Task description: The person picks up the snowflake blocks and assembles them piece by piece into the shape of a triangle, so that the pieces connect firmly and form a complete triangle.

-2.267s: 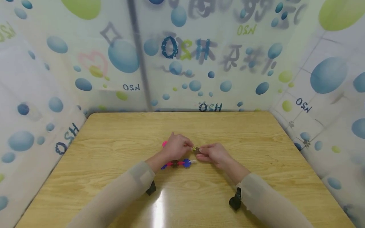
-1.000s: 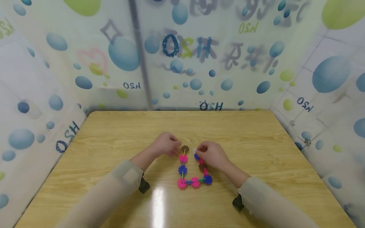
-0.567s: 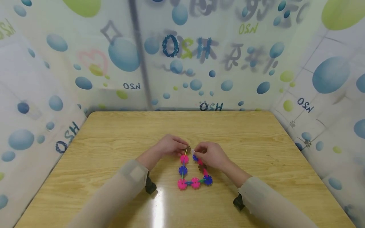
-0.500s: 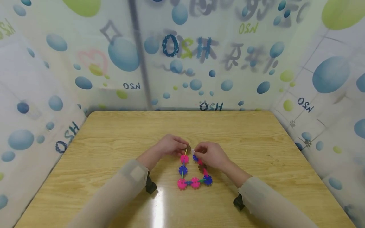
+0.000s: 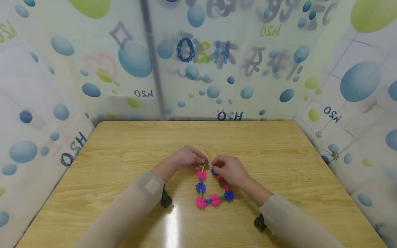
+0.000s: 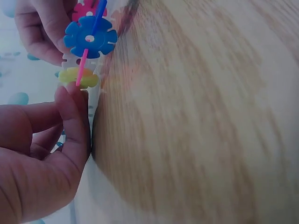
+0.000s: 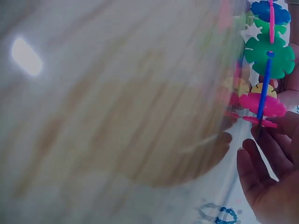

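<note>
A chain of interlocking snowflake discs in pink, blue, brown, green and other colours forms a near-square loop on the table; a pink disc (image 5: 201, 202) and a blue disc (image 5: 228, 195) mark its near corners. My left hand (image 5: 187, 157) pinches the brown disc (image 5: 206, 163) at one far end. Close beside it, my right hand (image 5: 232, 170) pinches the white disc (image 5: 210, 165) at the other end. These two discs are nearly touching; whether they interlock cannot be told. Left wrist view: thumb and finger meet below a yellow disc (image 6: 80, 77). Right wrist view: a green disc (image 7: 270, 55) stands above the right fingers.
The wooden table (image 5: 139, 144) runs back to a wall sheet (image 5: 198, 86) printed with coloured drops. Black wrist cameras hang under both sleeves, the left camera (image 5: 166, 199) near a light reflection on the tabletop.
The discs have turned into a loop nearer me. My left hand let go, then pinched the brown disc. My right hand took the white disc, and the two ends came together.
</note>
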Demonstrator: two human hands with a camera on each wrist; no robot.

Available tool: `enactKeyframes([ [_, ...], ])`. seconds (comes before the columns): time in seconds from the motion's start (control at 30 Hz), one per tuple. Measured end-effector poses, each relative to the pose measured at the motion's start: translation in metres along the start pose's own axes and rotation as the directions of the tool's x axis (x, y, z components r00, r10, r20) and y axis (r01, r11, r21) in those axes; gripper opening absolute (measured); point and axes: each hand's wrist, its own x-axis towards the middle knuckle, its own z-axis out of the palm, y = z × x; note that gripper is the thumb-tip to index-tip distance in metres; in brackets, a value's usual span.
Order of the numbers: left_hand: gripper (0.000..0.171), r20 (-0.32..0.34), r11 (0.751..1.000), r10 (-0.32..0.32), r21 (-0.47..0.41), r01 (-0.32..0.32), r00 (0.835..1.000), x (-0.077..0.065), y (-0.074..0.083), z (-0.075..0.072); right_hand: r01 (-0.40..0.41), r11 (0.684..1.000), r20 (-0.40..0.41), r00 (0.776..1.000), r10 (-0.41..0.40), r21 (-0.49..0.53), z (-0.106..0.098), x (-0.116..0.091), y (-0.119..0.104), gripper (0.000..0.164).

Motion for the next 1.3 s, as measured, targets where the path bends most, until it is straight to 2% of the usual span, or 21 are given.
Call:
enactKeyframes([
  [0.23,0.023,-0.005,1.000,0.012,0.020,-0.012,1.000,0.005,-0.002,0.003,-0.010,0.997,-0.025,1.000,0.008,-0.079,0.000,0.000,-0.001,0.007],
  [0.4,0.022,-0.002,0.997,0.048,0.062,-0.048,0.999,0.006,-0.002,0.006,-0.014,0.991,-0.034,0.999,0.010,-0.133,-0.001,0.000,-0.002,0.010],
  [0.57,0.018,-0.037,0.994,0.084,0.071,-0.081,0.996,0.005,-0.001,0.010,-0.016,0.991,-0.053,0.999,0.009,-0.135,0.000,-0.002,-0.004,0.010],
  [0.73,0.014,-0.065,0.992,0.092,0.096,-0.086,0.994,0.004,0.000,0.013,-0.013,0.989,-0.071,0.997,0.002,-0.150,0.002,-0.004,-0.007,0.010],
  [1.13,0.014,-0.073,0.986,0.092,0.148,-0.081,0.993,0.007,0.001,0.013,0.008,0.987,-0.122,0.992,-0.028,-0.158,0.009,-0.004,-0.007,0.009],
  [1.3,0.014,-0.084,0.988,0.093,0.134,-0.081,0.992,0.005,0.001,0.015,0.005,0.986,-0.149,0.988,-0.030,-0.164,0.010,-0.003,-0.006,0.009],
])
